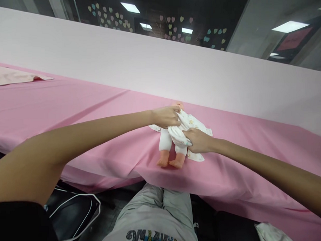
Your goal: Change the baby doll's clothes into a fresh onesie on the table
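A baby doll [163, 158] lies on its back on the pink cloth, its bare feet toward me and its head partly hidden behind my left hand. White leggings cover its legs. Over its upper body spreads a white baby shirt [193, 121] with small prints, its sleeves out to the sides. My left hand [166, 116] is closed on the shirt near the doll's chest. Lower and to the right, my right hand [200, 140] pinches a bunched fold of the same shirt, stretched between both hands.
A pink cloth [97, 107] covers the table up to a white wall [141, 60]. A pale folded fabric [14, 76] lies at the far left. Below the table edge are black chairs, a white cable [98, 206] on the left and a white cloth [274, 237] on the right.
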`<action>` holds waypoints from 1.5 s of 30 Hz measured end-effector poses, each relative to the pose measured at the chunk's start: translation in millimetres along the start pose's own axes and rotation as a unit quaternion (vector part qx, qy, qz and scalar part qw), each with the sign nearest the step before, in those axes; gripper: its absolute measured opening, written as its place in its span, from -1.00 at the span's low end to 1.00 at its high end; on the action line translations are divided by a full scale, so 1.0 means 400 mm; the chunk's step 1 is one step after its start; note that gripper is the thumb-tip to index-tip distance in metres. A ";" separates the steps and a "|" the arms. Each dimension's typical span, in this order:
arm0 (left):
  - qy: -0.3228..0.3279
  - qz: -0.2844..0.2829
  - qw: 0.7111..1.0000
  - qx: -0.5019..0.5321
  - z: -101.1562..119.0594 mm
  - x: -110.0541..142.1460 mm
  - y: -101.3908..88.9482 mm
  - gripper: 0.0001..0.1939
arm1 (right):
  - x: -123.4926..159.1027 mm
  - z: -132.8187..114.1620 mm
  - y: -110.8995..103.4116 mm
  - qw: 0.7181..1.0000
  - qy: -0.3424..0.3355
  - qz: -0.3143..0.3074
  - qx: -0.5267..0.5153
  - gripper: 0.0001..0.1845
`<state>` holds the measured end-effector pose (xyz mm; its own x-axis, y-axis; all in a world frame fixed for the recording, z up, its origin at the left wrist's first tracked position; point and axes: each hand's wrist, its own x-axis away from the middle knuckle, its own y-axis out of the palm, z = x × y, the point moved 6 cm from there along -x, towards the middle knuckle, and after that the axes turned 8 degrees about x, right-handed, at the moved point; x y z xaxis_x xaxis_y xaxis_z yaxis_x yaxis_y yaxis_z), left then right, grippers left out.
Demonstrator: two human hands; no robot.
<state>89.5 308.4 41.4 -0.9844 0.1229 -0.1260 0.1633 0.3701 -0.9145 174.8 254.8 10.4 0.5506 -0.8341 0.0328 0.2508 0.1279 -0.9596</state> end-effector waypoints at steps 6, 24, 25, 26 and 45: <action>0.042 -0.034 0.998 0.026 0.052 -0.005 0.021 -0.66 | -0.026 0.014 0.007 0.982 -0.032 -0.055 0.175 -0.79; -0.248 0.104 0.835 0.480 0.041 0.047 -0.004 -0.72 | 0.014 0.046 -0.050 0.971 -0.004 0.059 -0.231 -0.88; -0.271 0.166 0.802 0.506 0.023 0.053 0.006 -0.74 | 0.018 0.054 -0.050 0.944 0.022 0.069 -0.321 -0.88; -0.286 0.226 0.765 0.531 0.008 0.057 0.020 -0.76 | 0.020 0.064 -0.046 0.908 0.053 0.081 -0.407 -0.86; -0.260 0.210 0.736 0.589 0.036 0.161 0.170 -0.57 | 0.070 0.156 -0.038 0.686 0.202 0.181 -0.675 -0.65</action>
<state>36.4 328.1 -34.6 -0.8055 -0.4838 -0.3421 0.5914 -0.6927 -0.4128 235.8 262.9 43.5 0.0481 -0.9944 -0.0936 -0.9607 -0.0204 -0.2770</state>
